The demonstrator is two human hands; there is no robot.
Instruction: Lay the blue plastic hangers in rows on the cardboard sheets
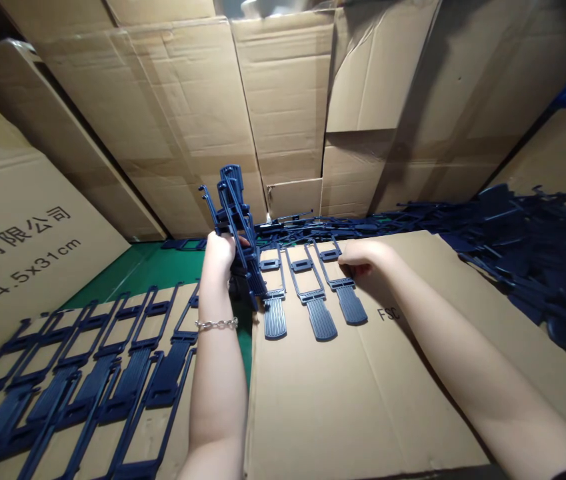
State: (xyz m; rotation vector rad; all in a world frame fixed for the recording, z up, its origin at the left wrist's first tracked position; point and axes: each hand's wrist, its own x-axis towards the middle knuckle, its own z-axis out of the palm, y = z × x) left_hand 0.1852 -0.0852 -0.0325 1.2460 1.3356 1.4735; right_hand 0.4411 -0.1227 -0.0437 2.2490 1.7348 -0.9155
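While my left hand (pixel 220 252) grips a bunch of blue frames (pixel 245 253) toward ten o'clock and my right hand (pixel 367 255) pinches the last of three frames (pixel 351 307) laid at five, I judge the rows (pixel 131 373) at eight done, the bunch and the heap (pixel 537 267) at three remaining.

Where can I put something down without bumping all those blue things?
Best spot: the near half of the right cardboard, below its three parts, between the left forearm and right forearm. A narrow strip is bare between the right forearm and the pile. Some green table shows between the big box and left hand. Crowded: the left cardboard and that pile.
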